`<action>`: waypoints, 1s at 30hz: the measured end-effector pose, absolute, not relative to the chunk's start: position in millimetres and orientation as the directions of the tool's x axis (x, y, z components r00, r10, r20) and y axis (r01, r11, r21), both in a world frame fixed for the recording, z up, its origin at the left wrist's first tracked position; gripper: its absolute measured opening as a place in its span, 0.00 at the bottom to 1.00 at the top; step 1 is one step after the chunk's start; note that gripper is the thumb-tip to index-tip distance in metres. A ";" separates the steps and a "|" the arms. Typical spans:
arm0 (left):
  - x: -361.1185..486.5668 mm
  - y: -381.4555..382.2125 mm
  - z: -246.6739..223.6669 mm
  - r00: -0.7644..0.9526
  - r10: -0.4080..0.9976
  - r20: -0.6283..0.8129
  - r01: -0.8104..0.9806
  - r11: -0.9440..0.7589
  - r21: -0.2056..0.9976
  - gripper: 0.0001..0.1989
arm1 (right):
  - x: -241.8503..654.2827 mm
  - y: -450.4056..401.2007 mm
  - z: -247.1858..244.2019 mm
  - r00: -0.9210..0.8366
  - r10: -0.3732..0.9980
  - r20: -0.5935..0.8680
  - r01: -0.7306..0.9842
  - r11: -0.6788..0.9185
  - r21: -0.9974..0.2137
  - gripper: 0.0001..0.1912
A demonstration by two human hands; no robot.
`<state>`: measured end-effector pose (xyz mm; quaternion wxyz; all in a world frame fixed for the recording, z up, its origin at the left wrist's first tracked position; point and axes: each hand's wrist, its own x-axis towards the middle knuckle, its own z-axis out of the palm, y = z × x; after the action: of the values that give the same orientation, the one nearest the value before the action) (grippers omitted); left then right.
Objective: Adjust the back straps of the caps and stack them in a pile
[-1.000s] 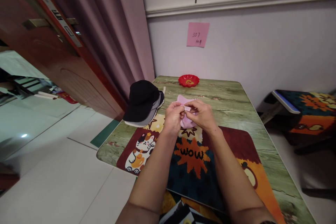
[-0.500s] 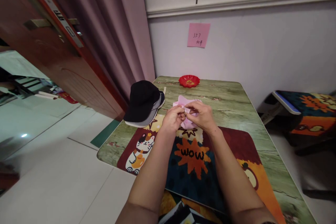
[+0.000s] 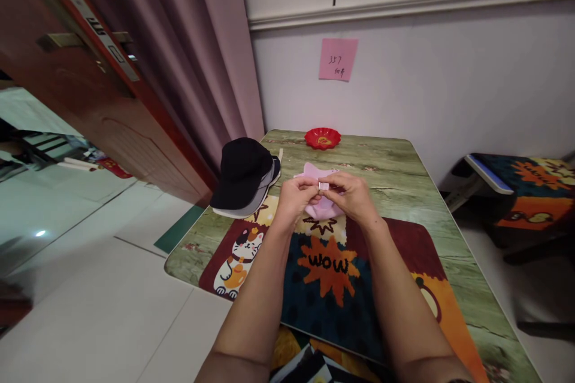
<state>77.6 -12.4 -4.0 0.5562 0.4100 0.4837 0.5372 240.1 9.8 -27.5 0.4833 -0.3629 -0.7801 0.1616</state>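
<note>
A pink fabric item (image 3: 324, 210), which looks like a cap, lies on the table just past the mat's WOW lettering. My left hand (image 3: 298, 196) pinches a pink strap end of it between thumb and fingers. From the other side, my right hand (image 3: 350, 192) also grips the strap. Between the two sets of fingertips shows a small shiny metal buckle (image 3: 320, 187). The hands hide much of the pink cap. To the left of my left hand sits a stack of caps (image 3: 245, 173), a black one on top with lighter brims below.
A red scalloped dish (image 3: 323, 138) stands near the table's back edge. The patterned mat (image 3: 332, 311) lies on the green wood-look table (image 3: 395, 173). Left are a curtain (image 3: 211, 42) and a door (image 3: 148, 114); another mat-covered table (image 3: 534, 191) is at right.
My right hand's fingers have shifted and now pinch the strap from the right. The buckle shows more clearly between my hands. The pink cap stays in place.
</note>
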 end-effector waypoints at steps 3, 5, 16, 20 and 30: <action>75.1 -11.8 -4.1 -0.031 0.995 -0.099 -0.149 0.093 0.984 0.07 | 240.3 9.4 -27.2 -0.278 0.712 0.645 0.418 0.694 -0.586 0.11; 73.7 -11.3 -5.2 -0.010 0.995 -0.098 -0.114 0.096 0.989 0.07 | 240.4 9.0 -26.7 -0.289 0.707 0.645 0.426 0.699 -0.575 0.11; 70.3 -2.6 -15.4 0.105 0.986 -0.130 -0.110 0.142 0.984 0.03 | 237.5 8.7 -27.6 -0.333 0.670 0.663 0.397 0.738 -0.546 0.13; 71.2 -1.1 -13.9 0.121 0.975 -0.186 -0.228 0.210 0.951 0.03 | 235.7 7.1 -27.8 -0.293 0.695 0.656 0.372 0.715 -0.592 0.12; 68.3 -2.8 -14.9 0.170 0.979 -0.114 -0.205 0.148 0.967 0.06 | 236.2 11.0 -33.4 -0.226 0.792 0.567 0.251 0.610 -0.752 0.11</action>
<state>68.3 -2.8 -14.9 0.6213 0.4461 0.4335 0.4765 236.2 11.0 -33.4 0.5115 -0.3537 -0.7371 0.2644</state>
